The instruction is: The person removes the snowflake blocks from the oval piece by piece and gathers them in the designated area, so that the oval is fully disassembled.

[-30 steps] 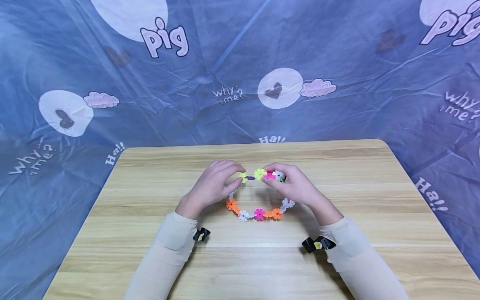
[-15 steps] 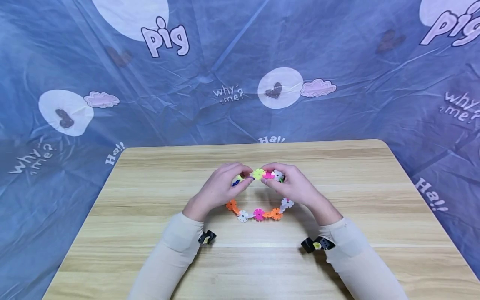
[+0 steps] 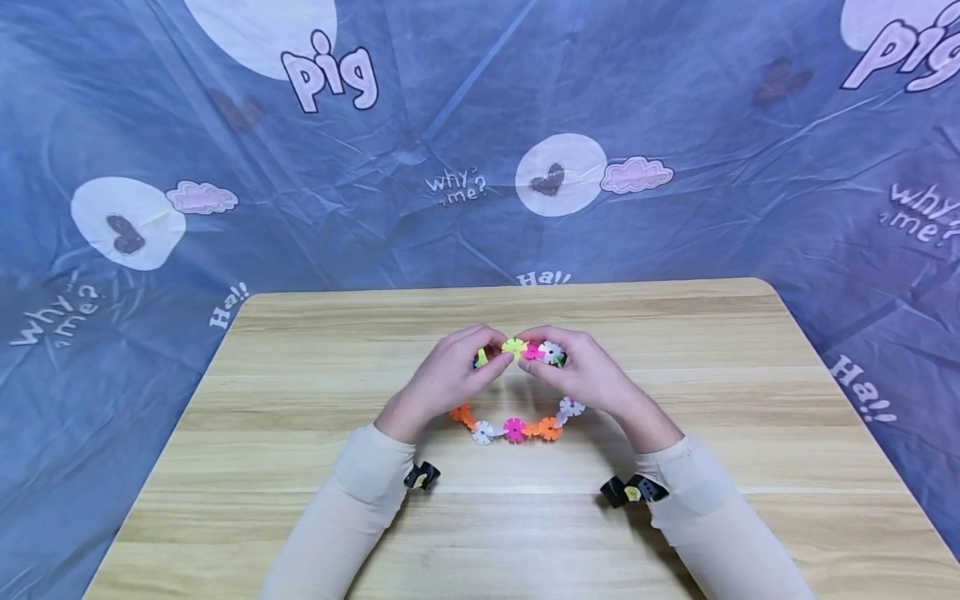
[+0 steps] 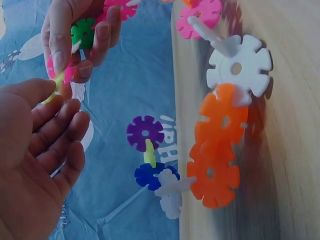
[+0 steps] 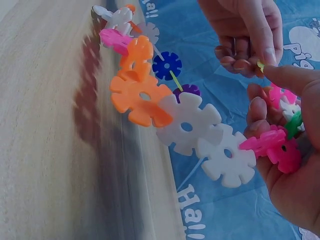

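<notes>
A chain of interlocking snowflake discs (image 3: 514,430) curves between both hands in the head view, its near side low over the table. My left hand (image 3: 446,375) pinches a yellow snowflake disc (image 3: 513,348) between thumb and fingertips. My right hand (image 3: 592,367) holds the adjoining part of the chain, with a pink disc (image 5: 282,97) and a green disc (image 4: 82,34) among its fingers. At the chain's other end, a purple disc (image 4: 145,133) hangs free of the fingers, joined through a yellow disc (image 4: 150,154) to a blue disc (image 4: 150,176).
Orange discs (image 5: 140,97) and white discs (image 5: 227,155) make up the chain's lower stretch. The wooden table (image 3: 517,533) spreads around the hands, and a blue printed cloth (image 3: 420,233) hangs behind its far edge. Black devices (image 3: 633,492) are strapped at both wrists.
My left hand has shifted right, from the yellow disc beside the purple one to the yellow disc by my right hand. My right hand stays nearly in place.
</notes>
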The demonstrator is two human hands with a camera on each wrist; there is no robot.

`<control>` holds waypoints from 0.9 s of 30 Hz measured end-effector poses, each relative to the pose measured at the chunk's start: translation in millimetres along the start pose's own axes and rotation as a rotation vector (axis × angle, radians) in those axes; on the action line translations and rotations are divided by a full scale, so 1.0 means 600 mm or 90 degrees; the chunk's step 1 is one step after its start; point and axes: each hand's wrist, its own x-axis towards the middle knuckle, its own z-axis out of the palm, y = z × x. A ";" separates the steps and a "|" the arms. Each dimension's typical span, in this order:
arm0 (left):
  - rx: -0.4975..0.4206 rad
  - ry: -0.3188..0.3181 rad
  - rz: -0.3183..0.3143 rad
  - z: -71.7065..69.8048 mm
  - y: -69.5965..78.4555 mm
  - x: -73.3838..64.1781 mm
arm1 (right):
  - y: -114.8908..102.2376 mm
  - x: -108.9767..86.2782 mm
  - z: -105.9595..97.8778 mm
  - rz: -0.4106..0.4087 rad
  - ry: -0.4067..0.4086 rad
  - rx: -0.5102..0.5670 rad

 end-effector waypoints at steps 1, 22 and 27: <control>-0.003 -0.001 -0.004 0.000 0.001 0.000 | -0.001 0.000 0.000 0.000 -0.002 0.000; -0.056 -0.002 -0.043 -0.002 0.001 -0.002 | 0.023 -0.012 -0.005 0.069 -0.018 0.184; -0.073 -0.001 -0.035 0.002 0.000 0.001 | 0.026 -0.015 0.002 0.082 -0.009 0.236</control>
